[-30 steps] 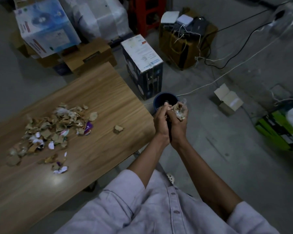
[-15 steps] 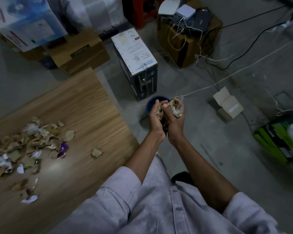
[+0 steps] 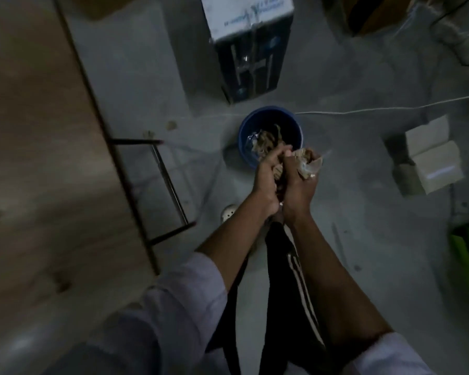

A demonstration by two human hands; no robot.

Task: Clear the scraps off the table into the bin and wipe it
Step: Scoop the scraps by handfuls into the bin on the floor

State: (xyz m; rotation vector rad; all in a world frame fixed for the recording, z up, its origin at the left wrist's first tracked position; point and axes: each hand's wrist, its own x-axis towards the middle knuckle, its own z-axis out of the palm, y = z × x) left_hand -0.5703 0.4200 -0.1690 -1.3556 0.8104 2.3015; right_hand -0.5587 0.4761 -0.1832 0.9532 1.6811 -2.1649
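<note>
A round blue bin (image 3: 244,131) stands on the grey floor to the right of the wooden table (image 3: 38,158). Some scraps (image 3: 266,139) lie inside it. My left hand (image 3: 267,182) and my right hand (image 3: 299,188) are cupped together at the bin's near rim, both curled round a bunch of paper and cardboard scraps (image 3: 307,162). Part of the bunch sticks out past my right fingers. The scrap pile on the table is out of view, and the frame is blurred.
A dark box with a white top (image 3: 249,44) stands just behind the bin. A white cable (image 3: 377,109) runs across the floor to the right. An open small cardboard box (image 3: 431,158) lies at right. The table's metal leg frame (image 3: 168,185) is left of my arms.
My view has swung down and right, so the table's scrap pile has left the frame. My joined hands have moved with the scraps to the bin's near rim.
</note>
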